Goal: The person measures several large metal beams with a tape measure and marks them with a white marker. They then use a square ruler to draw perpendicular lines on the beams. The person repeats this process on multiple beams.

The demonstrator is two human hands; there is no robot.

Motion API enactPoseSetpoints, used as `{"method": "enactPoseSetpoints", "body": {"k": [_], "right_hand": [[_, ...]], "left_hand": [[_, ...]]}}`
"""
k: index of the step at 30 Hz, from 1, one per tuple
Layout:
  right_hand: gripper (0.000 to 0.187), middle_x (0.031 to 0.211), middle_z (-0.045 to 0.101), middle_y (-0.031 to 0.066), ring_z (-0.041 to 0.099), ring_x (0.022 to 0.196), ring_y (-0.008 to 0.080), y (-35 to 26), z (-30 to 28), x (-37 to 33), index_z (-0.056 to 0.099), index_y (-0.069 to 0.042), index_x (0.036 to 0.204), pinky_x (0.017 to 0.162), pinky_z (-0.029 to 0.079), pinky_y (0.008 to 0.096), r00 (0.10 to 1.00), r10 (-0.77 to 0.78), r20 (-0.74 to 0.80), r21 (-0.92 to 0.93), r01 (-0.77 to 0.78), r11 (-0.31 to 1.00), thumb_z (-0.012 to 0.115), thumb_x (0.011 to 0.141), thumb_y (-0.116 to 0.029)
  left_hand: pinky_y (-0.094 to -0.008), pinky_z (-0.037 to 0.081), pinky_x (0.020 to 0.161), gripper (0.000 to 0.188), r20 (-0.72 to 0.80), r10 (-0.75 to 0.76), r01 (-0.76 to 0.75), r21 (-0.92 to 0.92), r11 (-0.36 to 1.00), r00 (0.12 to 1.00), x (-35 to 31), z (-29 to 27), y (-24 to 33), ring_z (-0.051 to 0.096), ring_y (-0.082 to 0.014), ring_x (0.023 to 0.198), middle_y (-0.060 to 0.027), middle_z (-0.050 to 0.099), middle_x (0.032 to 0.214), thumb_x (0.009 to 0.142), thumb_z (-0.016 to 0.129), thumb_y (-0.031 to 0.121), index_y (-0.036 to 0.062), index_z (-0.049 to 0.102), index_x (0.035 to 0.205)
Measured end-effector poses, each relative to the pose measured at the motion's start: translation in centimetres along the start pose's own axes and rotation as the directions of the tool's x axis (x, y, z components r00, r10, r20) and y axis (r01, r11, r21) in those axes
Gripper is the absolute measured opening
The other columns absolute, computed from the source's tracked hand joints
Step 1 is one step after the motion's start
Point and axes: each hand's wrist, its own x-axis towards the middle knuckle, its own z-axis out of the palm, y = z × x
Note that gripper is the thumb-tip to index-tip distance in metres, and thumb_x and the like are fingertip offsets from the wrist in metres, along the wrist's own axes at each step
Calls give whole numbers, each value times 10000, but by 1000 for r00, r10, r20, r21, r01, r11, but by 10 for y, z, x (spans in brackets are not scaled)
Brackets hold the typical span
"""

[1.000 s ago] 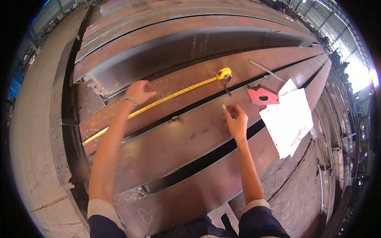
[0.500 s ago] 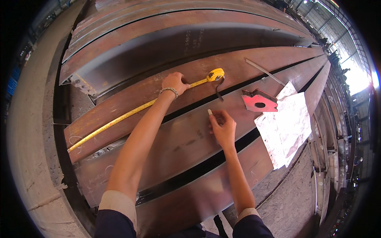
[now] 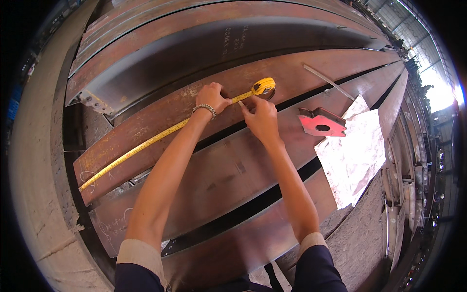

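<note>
A yellow tape measure [image 3: 263, 86] lies on a rusty brown steel beam, its blade [image 3: 146, 151] drawn out to the beam's left end. My left hand [image 3: 212, 97], with a chain bracelet at the wrist, is closed over the blade a little left of the case, the thumb pressing at its edge. Between the fingertips of my right hand [image 3: 263, 119] is a short pale piece of chalk [image 3: 242, 103], its tip at the blade's near edge. The right hand's fingers are closed, just below the tape case.
Right of my hands, a red angle-shaped magnet holder [image 3: 322, 124] with a dark hole lies beside white paper sheets [image 3: 357, 151]. A thin metal strip [image 3: 328, 82] lies behind it. Dark gaps [image 3: 311, 168] run between the beams. A large beam [image 3: 170, 56] stands at the back.
My right hand has moved up and left with the chalk, from above the nearer beam to the tape blade. The left hand stays on the blade; the view has shifted slightly.
</note>
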Motion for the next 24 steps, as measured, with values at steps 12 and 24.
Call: {"method": "enactPoseSetpoints", "body": {"k": [12, 24], "right_hand": [[158, 898, 707, 203, 686, 845, 419, 8, 21, 6, 701, -6, 904, 772, 541, 516, 999, -23, 44, -196, 31, 980, 702, 843, -152], [156, 892, 699, 201, 682, 841, 406, 4, 22, 3, 704, 3, 884, 767, 533, 509, 998, -41, 57, -243, 54, 969, 697, 843, -148]], "left_hand": [[-410, 569, 876, 188, -3, 33, -34, -106, 994, 999, 0, 2, -8, 719, -273, 983, -77, 764, 1010, 777, 805, 303, 161, 805, 900], [-380, 555, 877, 231, -2, 23, -23, -172, 985, 1000, 0, 4, -9, 718, -271, 951, -123, 759, 969, 763, 813, 267, 89, 796, 910]]}}
